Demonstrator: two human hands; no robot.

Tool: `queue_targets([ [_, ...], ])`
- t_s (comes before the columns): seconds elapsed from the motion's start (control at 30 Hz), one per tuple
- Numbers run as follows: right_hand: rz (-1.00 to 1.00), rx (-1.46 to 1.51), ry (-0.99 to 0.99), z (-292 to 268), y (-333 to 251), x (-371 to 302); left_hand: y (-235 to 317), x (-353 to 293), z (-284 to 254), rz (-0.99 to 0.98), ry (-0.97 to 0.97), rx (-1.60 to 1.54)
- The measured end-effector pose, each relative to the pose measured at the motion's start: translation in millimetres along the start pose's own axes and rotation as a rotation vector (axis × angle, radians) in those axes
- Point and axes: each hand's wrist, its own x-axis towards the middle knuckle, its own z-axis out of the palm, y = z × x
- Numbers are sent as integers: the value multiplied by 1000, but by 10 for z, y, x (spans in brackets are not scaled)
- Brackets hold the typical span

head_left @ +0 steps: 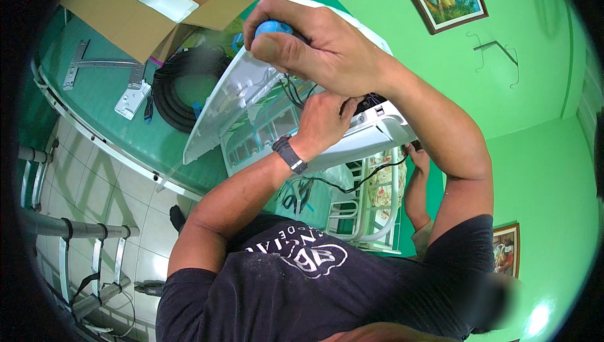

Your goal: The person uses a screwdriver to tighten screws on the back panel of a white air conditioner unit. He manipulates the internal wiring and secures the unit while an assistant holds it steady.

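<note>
A white wall-type air conditioner unit [371, 134] lies before me with its front panel [217, 112] swung up. My right hand [330, 49] is closed around a screwdriver's rounded blue handle [273, 27], above the unit's right end. The screwdriver's shaft is hidden. Below it, my left hand [321, 122], with a watch on its wrist, reaches to the opened end of the unit. Its fingers are curled at the dark wiring [370, 101]; what they pinch is hidden. Thin black wires [292, 90] run behind my hands.
A black coiled hose [167, 90], a metal bracket [104, 63] and an open cardboard box [116, 18] lie on the green surface to the left. A co-worker's hand [418, 155] is by a black cable [371, 172] at right. A ladder [97, 266] lies lower left.
</note>
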Motion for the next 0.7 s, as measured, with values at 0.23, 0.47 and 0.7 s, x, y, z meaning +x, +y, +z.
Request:
queue_targets([
  [0.23, -116, 73, -21, 31, 85, -31, -59, 2, 3, 27, -23, 18],
  [0.47, -277, -231, 112, 40, 155, -97, -140, -6, 116, 66, 6, 116],
  [0.7, -305, -189, 94, 26, 182, -112, -124, 0, 151, 26, -30, 191],
])
